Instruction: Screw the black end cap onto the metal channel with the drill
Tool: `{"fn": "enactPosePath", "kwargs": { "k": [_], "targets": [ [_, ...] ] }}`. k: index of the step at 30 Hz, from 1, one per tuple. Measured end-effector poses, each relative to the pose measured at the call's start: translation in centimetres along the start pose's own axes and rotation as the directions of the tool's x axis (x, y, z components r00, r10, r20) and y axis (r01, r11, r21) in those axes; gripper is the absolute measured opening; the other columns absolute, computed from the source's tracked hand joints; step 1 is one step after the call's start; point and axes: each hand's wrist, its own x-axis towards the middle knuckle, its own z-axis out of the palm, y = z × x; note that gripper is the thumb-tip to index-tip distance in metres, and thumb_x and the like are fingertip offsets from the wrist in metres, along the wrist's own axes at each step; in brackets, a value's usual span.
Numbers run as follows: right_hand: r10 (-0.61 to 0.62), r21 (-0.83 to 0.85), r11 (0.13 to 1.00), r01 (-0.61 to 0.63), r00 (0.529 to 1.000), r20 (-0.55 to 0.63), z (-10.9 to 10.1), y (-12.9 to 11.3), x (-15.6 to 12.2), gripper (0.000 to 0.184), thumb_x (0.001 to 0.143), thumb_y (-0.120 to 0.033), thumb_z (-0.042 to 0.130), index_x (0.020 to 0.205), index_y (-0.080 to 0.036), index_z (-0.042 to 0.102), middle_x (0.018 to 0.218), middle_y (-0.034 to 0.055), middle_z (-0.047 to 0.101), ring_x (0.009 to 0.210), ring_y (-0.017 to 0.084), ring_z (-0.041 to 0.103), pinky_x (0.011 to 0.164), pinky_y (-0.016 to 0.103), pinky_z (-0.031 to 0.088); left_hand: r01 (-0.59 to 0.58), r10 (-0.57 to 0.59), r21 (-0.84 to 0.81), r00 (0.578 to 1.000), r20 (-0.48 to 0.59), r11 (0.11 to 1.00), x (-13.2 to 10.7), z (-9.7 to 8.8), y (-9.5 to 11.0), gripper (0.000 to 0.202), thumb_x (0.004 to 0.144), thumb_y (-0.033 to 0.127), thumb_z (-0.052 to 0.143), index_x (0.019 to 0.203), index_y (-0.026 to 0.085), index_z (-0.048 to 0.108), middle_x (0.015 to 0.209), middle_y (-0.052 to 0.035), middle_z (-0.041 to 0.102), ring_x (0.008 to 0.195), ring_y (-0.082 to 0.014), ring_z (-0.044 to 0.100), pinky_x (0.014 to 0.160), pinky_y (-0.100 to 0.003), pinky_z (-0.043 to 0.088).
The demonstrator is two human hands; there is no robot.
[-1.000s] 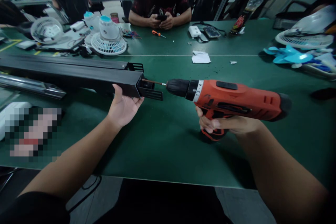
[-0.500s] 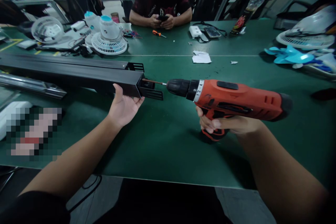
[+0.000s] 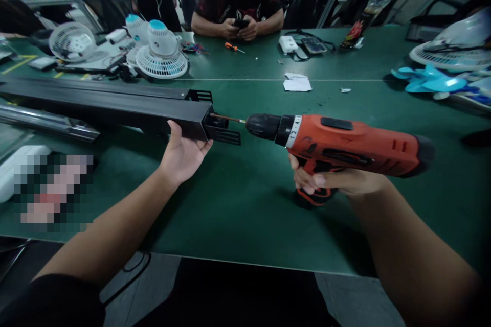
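Observation:
A long black metal housing [image 3: 115, 107] lies across the green table [image 3: 249, 204], its open end with a slotted bracket [image 3: 222, 130] pointing right. My left hand [image 3: 183, 156] cups the housing's near end from below, fingers wrapped on it. My right hand [image 3: 326, 181] grips the handle of an orange and black cordless drill [image 3: 345, 140], held level. The drill's bit [image 3: 228, 118] reaches into the bracket at the housing's end.
White desk fan parts [image 3: 161, 56] lie at the back left, blue fan blades [image 3: 429, 82] and a grille at the right. A small orange screwdriver [image 3: 232, 48], paper scraps [image 3: 297, 83] and a white box [image 3: 287, 44] lie mid-table. A person [image 3: 238, 5] sits opposite holding a phone.
Hands, drill and housing keep their places; the view has shifted slightly. A standing person in the background has moved to the right.

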Motion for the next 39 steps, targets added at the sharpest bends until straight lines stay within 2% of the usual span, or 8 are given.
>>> {"fn": "enactPosePath", "kwargs": {
  "k": [5, 11, 14, 18, 24, 30, 33, 39],
  "targets": [
    [0.017, -0.011, 1.000, -0.016, 1.000, 0.011, -0.2, 0.0, -0.1, 0.041, 0.093, -0.049, 0.102, 0.121, -0.024, 0.086, 0.068, -0.0020, 0.070, 0.058, 0.020, 0.072, 0.062, 0.035, 0.067, -0.024, 0.024, 0.028, 0.999, -0.023, 0.999, -0.1, 0.6, 0.1, 0.077, 0.111, 0.087, 0.062, 0.167, 0.035, 0.071, 0.158, -0.0067, 0.083, 0.157, -0.0333, 0.072, 0.114, -0.037, 0.063],
    [0.026, -0.006, 1.000, -0.026, 1.000, 0.000, -0.3, 0.1, -0.2, 0.044, 0.093, -0.050, 0.102, 0.124, -0.024, 0.086, 0.069, -0.0028, 0.070, 0.060, 0.020, 0.073, 0.063, 0.035, 0.068, 0.003, -0.002, -0.040, 1.000, 0.011, 0.999, 0.0, 0.1, 0.1, 0.074, 0.114, 0.084, 0.059, 0.169, 0.035, 0.070, 0.157, -0.0067, 0.084, 0.151, -0.0322, 0.075, 0.113, -0.038, 0.064],
    [-0.017, 0.004, 1.000, 0.017, 1.000, 0.022, 0.1, -0.2, 0.1, 0.040, 0.095, -0.045, 0.100, 0.126, -0.023, 0.087, 0.070, -0.0029, 0.071, 0.060, 0.019, 0.074, 0.064, 0.034, 0.070, 0.008, -0.007, -0.053, 1.000, 0.019, 0.999, 0.1, -0.1, 0.1, 0.074, 0.114, 0.085, 0.060, 0.168, 0.036, 0.071, 0.156, -0.0066, 0.084, 0.151, -0.0330, 0.075, 0.115, -0.040, 0.063],
    [-0.070, 0.027, 0.997, 0.069, 0.996, 0.047, 0.4, -0.5, 0.4, 0.042, 0.098, -0.043, 0.099, 0.132, -0.021, 0.087, 0.070, -0.0035, 0.073, 0.059, 0.016, 0.072, 0.068, 0.033, 0.070, -0.007, 0.006, -0.014, 1.000, -0.031, 1.000, 0.0, 0.2, 0.0, 0.077, 0.112, 0.088, 0.058, 0.165, 0.034, 0.072, 0.158, -0.0071, 0.083, 0.152, -0.0332, 0.075, 0.113, -0.038, 0.063],
    [-0.001, -0.043, 0.999, 0.001, 1.000, -0.016, 0.2, -0.6, 0.0, 0.041, 0.093, -0.049, 0.102, 0.120, -0.022, 0.086, 0.071, -0.0003, 0.075, 0.058, 0.019, 0.073, 0.062, 0.035, 0.069, -0.002, 0.002, -0.021, 1.000, -0.005, 1.000, 0.1, 0.4, -0.1, 0.080, 0.111, 0.089, 0.058, 0.172, 0.038, 0.067, 0.154, -0.0046, 0.085, 0.148, -0.0303, 0.076, 0.113, -0.038, 0.063],
    [-0.058, -0.078, 0.995, 0.056, 0.998, -0.024, 0.2, -0.4, 0.2, 0.042, 0.092, -0.053, 0.103, 0.116, -0.022, 0.086, 0.073, 0.0010, 0.074, 0.056, 0.020, 0.072, 0.059, 0.036, 0.068, -0.005, 0.006, 0.015, 0.998, -0.057, 1.000, 0.1, 0.7, 0.0, 0.075, 0.113, 0.087, 0.058, 0.162, 0.033, 0.075, 0.151, -0.0056, 0.086, 0.146, -0.0284, 0.076, 0.112, -0.036, 0.063],
    [-0.050, -0.073, 0.996, 0.048, 0.998, -0.025, 0.1, -0.3, 0.2, 0.041, 0.093, -0.052, 0.102, 0.116, -0.022, 0.087, 0.074, 0.0010, 0.074, 0.056, 0.020, 0.072, 0.059, 0.036, 0.068, 0.007, -0.006, 0.023, 0.999, -0.053, 1.000, 0.1, 0.8, 0.1, 0.075, 0.112, 0.087, 0.061, 0.164, 0.035, 0.073, 0.149, -0.0059, 0.086, 0.149, -0.0294, 0.074, 0.115, -0.038, 0.062],
    [-0.050, -0.048, 0.998, 0.048, 0.998, -0.043, 0.3, -0.4, 0.2, 0.040, 0.091, -0.049, 0.105, 0.115, -0.022, 0.088, 0.071, -0.0010, 0.072, 0.056, 0.019, 0.071, 0.057, 0.035, 0.067, 0.000, 0.004, 0.057, 0.998, -0.070, 0.998, 0.0, 1.0, -0.1, 0.076, 0.110, 0.088, 0.063, 0.159, 0.031, 0.075, 0.157, -0.0078, 0.082, 0.154, -0.0309, 0.071, 0.120, -0.039, 0.060]
  ]
}}
